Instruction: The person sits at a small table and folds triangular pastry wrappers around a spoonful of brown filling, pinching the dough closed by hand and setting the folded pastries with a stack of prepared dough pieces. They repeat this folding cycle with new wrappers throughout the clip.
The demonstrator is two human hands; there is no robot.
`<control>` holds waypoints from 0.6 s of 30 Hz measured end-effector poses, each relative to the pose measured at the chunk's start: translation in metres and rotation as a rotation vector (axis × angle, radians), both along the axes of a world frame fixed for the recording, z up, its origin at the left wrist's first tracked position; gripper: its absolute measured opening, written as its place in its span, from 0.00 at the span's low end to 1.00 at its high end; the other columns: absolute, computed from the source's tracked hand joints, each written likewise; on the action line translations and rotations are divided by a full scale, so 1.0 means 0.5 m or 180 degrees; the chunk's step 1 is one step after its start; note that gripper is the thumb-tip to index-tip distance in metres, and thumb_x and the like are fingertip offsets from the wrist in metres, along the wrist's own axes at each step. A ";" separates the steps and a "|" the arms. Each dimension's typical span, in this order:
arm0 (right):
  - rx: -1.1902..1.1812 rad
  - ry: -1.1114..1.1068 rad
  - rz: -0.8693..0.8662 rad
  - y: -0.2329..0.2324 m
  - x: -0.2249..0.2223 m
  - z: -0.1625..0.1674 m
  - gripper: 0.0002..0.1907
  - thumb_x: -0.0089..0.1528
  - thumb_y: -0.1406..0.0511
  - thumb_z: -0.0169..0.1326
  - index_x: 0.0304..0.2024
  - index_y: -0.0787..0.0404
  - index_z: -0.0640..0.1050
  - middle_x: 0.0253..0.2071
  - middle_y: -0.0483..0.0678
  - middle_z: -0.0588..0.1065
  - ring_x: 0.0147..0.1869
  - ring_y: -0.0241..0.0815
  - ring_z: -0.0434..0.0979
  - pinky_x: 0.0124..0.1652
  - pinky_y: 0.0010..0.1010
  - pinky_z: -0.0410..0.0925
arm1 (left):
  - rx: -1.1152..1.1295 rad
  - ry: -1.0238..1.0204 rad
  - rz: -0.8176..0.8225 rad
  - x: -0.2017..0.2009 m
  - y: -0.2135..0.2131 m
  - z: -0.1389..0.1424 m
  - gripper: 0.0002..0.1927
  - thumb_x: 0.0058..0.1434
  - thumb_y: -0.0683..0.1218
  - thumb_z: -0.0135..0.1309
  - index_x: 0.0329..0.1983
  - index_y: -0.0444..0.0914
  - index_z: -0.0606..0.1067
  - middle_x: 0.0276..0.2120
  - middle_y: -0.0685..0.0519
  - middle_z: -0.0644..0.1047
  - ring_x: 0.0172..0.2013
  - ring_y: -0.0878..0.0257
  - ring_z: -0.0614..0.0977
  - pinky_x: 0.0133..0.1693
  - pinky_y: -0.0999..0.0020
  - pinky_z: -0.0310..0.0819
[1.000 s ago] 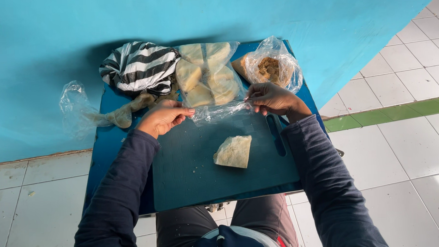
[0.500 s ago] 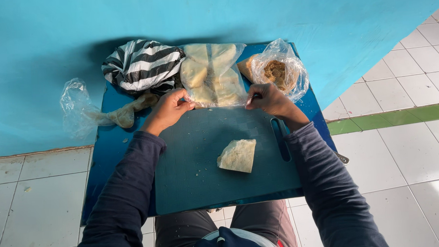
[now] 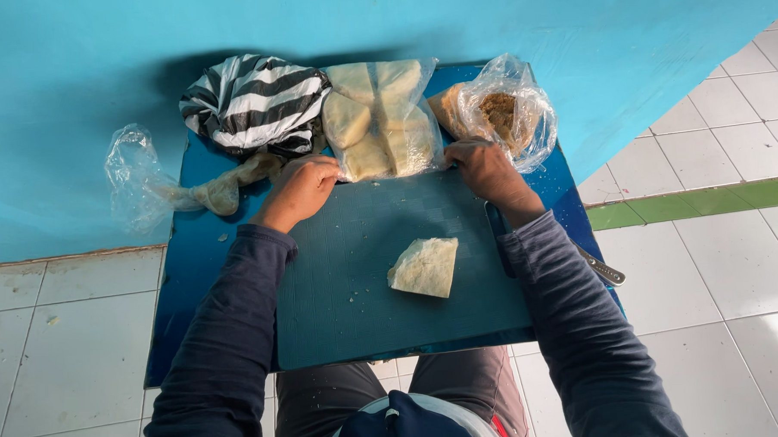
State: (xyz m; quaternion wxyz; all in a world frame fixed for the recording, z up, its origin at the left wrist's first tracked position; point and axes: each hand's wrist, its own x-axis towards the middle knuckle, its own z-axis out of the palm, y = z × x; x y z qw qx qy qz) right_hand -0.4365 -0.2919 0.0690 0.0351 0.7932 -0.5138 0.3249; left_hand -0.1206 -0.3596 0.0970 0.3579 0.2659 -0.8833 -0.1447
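My left hand (image 3: 300,189) and right hand (image 3: 482,168) pinch the near corners of the clear bag of pale wedges (image 3: 379,117), pinning it flat at the table's (image 3: 193,277) far edge, steady.

Both my hands, left (image 3: 300,189) and right (image 3: 484,165), grip the near edge of the clear bag of pale blocks (image 3: 379,115); a cut wedge (image 3: 424,266) lies nearer me.

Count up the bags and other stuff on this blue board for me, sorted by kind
Clear plastic bags: 3, the bag of pale blocks both hands pinch, the bag of brown crumbs, the nearly empty bag
Striped bags: 1, the black-and-white bag
Loose pale wedges: 1, wedge
Knives: 1, knife, partly under the right sleeve
Total: 6
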 end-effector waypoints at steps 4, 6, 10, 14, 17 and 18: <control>0.0283 -0.0043 -0.0092 0.032 -0.015 0.026 0.16 0.62 0.78 0.47 0.47 0.65 0.81 0.43 0.57 0.81 0.45 0.55 0.84 0.48 0.38 0.75 | -0.0100 0.0012 0.0172 0.028 0.003 -0.012 0.09 0.59 0.36 0.54 0.40 0.35 0.82 0.43 0.45 0.83 0.44 0.47 0.83 0.46 0.55 0.77; 0.0270 0.0199 -0.0467 0.060 -0.009 0.056 0.19 0.62 0.78 0.44 0.53 0.69 0.78 0.43 0.60 0.80 0.41 0.57 0.83 0.45 0.38 0.74 | -0.0132 0.0013 0.0303 0.039 0.003 -0.013 0.08 0.60 0.35 0.54 0.39 0.36 0.82 0.40 0.46 0.83 0.44 0.48 0.83 0.47 0.55 0.77; 0.0846 0.0056 0.0014 0.124 0.041 0.113 0.14 0.70 0.65 0.50 0.55 0.64 0.77 0.49 0.58 0.79 0.51 0.56 0.80 0.50 0.43 0.72 | -0.0463 0.0257 0.0296 0.043 0.019 0.002 0.08 0.61 0.33 0.54 0.39 0.37 0.79 0.41 0.50 0.82 0.46 0.50 0.82 0.49 0.55 0.76; 0.1663 0.0593 0.1125 0.184 0.124 0.107 0.30 0.62 0.54 0.59 0.62 0.62 0.71 0.60 0.57 0.71 0.65 0.58 0.66 0.58 0.52 0.62 | -0.0483 0.0262 0.0081 0.049 0.057 0.025 0.07 0.62 0.34 0.55 0.40 0.37 0.79 0.43 0.50 0.82 0.48 0.50 0.81 0.49 0.56 0.76; 0.2053 0.0790 0.0959 0.209 0.137 0.093 0.36 0.61 0.50 0.59 0.67 0.58 0.68 0.58 0.53 0.70 0.65 0.54 0.64 0.60 0.50 0.59 | -0.0296 0.0221 -0.0086 0.067 0.091 0.030 0.07 0.64 0.34 0.55 0.41 0.37 0.79 0.45 0.50 0.82 0.48 0.51 0.82 0.47 0.58 0.77; 0.2141 0.0842 0.0846 0.213 0.135 0.087 0.37 0.61 0.49 0.58 0.68 0.57 0.68 0.56 0.50 0.71 0.64 0.52 0.66 0.60 0.48 0.59 | -0.0193 0.0230 -0.0126 0.075 0.105 0.027 0.06 0.64 0.35 0.55 0.41 0.37 0.79 0.45 0.49 0.82 0.47 0.51 0.83 0.47 0.59 0.78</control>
